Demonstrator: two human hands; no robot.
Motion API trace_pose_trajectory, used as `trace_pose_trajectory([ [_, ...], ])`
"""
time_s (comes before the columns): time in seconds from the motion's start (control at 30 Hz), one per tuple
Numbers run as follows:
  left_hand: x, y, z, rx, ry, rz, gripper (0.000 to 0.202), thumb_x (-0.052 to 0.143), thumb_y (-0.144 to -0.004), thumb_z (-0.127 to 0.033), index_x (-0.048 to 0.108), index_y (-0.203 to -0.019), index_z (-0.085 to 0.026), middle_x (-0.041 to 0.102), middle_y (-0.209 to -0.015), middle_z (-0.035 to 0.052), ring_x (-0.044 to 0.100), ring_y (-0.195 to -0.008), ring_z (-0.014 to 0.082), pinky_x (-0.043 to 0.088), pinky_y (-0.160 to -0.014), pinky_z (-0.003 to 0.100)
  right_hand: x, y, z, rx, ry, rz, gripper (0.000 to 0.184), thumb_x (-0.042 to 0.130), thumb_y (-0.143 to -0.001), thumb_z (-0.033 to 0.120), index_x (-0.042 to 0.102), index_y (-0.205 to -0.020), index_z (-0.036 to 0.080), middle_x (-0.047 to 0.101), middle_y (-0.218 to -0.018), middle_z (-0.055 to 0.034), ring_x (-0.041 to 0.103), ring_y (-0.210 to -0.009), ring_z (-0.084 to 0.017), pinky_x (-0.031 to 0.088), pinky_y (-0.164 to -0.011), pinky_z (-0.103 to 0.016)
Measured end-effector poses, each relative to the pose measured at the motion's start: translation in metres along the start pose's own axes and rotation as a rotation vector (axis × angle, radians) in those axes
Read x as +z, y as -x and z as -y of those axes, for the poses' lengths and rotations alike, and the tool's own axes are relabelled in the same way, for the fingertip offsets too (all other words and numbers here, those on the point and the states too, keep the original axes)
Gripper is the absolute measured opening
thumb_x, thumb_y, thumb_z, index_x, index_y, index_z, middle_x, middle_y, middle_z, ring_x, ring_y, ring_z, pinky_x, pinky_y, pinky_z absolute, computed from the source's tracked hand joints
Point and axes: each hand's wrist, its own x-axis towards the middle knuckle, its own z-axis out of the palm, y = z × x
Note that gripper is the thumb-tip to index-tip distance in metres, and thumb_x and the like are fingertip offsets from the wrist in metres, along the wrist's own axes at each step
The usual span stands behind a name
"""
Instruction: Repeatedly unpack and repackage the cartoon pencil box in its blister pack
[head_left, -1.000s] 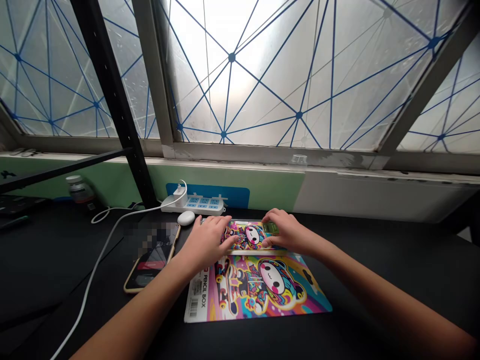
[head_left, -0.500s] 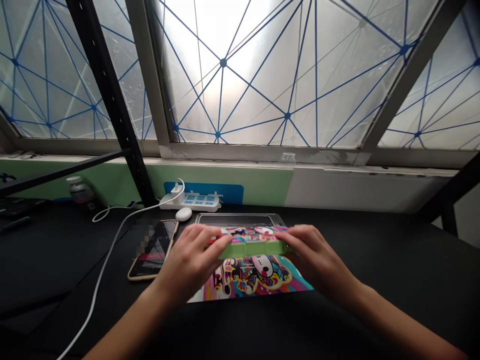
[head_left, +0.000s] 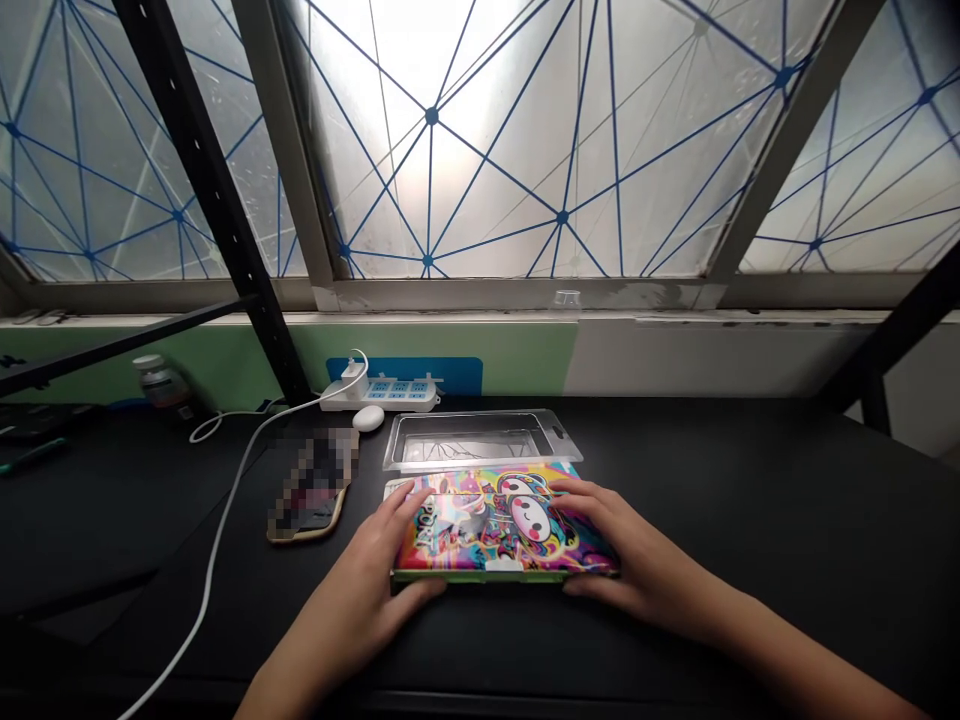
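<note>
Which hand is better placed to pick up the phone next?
Probably left: the left hand grips the left end of the pencil box, nearest the phone; the right hand holds the opposite end, farther away.

— What does the pencil box (head_left: pixel 499 525) look like?

— Flat and rectangular. The lid carries a loud rainbow cartoon print with a white, round-faced character just right of centre, and there is a green edge along the side.

— Open or closed?

— Closed, lid up, roughly level.

— How does it lie?

— Its long side runs from 9 o'clock to 3 o'clock. The green edge faces 6 o'clock and the lettering sits at the 9 o'clock end.

— And where?

— Low in the view, toward 6 o'clock. The left hand (head_left: pixel 367 590) grips the 9 o'clock end, the right hand (head_left: pixel 637 565) the 3 o'clock end.
</note>
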Motion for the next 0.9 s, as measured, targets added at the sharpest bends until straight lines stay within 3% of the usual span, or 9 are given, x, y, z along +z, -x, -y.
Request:
trace_pose_trajectory([
  [0.1,0.000,0.000,-0.002,-0.080,0.132,-0.014,0.094,0.070,-0.088,-0.031,0.010,-0.160,-0.036,0.041,-0.158,0.0112,0.044,-0.143,0.0310,0.039,-0.114,0.050,-0.005,-0.002,-0.002,0.078,-0.149,0.012,0.062,0.079,-0.079,0.050,0.058,-0.132,0.024,0.054,-0.146,-0.0160,0.048,-0.137,-0.035,0.043,-0.112,-0.049],
  [0.17,0.001,0.001,-0.002,-0.119,0.174,-0.020,0.098,0.071,-0.087,-0.031,0.006,-0.160,-0.037,0.041,-0.157,0.0109,0.045,-0.142,0.0300,0.038,-0.114,0.049,-0.008,-0.005,-0.002,0.108,-0.232,-0.027,0.057,0.077,-0.080,0.054,0.063,-0.127,0.023,0.059,-0.140,-0.0147,0.052,-0.132,-0.036,0.045,-0.109,-0.048],
  [0.3,0.001,0.001,-0.001,-0.166,0.202,-0.013,0.108,0.075,-0.083,-0.030,0.000,-0.160,-0.038,0.046,-0.152,0.0117,0.048,-0.140,0.0304,0.040,-0.112,0.048,-0.009,-0.016,-0.007,0.310,-0.402,-0.173,0.047,0.054,-0.092,0.065,0.072,-0.101,0.022,0.073,-0.099,-0.0082,0.068,-0.093,-0.029,0.056,-0.084,-0.041],
  [0.4,0.000,0.001,-0.003,-0.195,0.202,-0.010,0.119,0.079,-0.078,-0.028,-0.007,-0.159,-0.039,0.046,-0.153,0.0120,0.049,-0.139,0.0318,0.043,-0.109,0.047,-0.008,-0.025,-0.013,0.423,-0.472,-0.257,0.055,0.046,-0.093,0.070,0.067,-0.076,0.021,0.066,-0.074,-0.0033,0.064,-0.071,-0.023,0.055,-0.068,-0.035],
  [0.5,-0.003,0.001,-0.006,-0.200,0.197,-0.001,0.122,0.081,-0.076,-0.028,-0.007,-0.160,-0.039,0.045,-0.155,0.0113,0.049,-0.139,0.0323,0.043,-0.109,0.046,-0.007,-0.027,-0.015,0.443,-0.462,-0.276,0.054,0.048,-0.093,0.069,0.062,-0.071,0.022,0.060,-0.067,-0.0013,0.058,-0.063,-0.020,0.051,-0.061,-0.032],
  [0.7,-0.005,0.002,-0.005,-0.226,0.204,-0.012,0.109,0.078,-0.079,-0.037,0.006,-0.160,-0.035,0.051,-0.151,0.0104,0.049,-0.139,0.0305,0.042,-0.111,0.045,-0.010,-0.017,-0.014,0.415,-0.410,-0.271,0.049,0.050,-0.094,0.064,0.065,-0.075,0.022,0.064,-0.078,-0.0038,0.062,-0.078,-0.023,0.053,-0.074,-0.033],
  [0.8,-0.005,0.003,0.000,-0.223,0.189,-0.050,0.088,0.074,-0.082,-0.047,0.027,-0.154,-0.030,0.056,-0.145,0.0120,0.056,-0.132,0.0312,0.047,-0.106,0.045,-0.014,-0.012,-0.016,0.377,-0.397,-0.186,0.048,0.048,-0.094,0.065,0.073,-0.098,0.025,0.070,-0.100,-0.0075,0.066,-0.096,-0.028,0.054,-0.087,-0.039],
  [0.9,-0.006,0.004,0.005,-0.204,0.142,-0.103,0.061,0.067,-0.086,-0.055,0.047,-0.137,-0.027,0.063,-0.135,0.0110,0.063,-0.122,0.0315,0.053,-0.098,0.042,-0.017,-0.007,-0.020,0.274,-0.369,-0.070,0.064,0.039,-0.092,0.075,0.070,-0.124,0.029,0.065,-0.129,-0.0114,0.059,-0.122,-0.036,0.047,-0.103,-0.049],
])
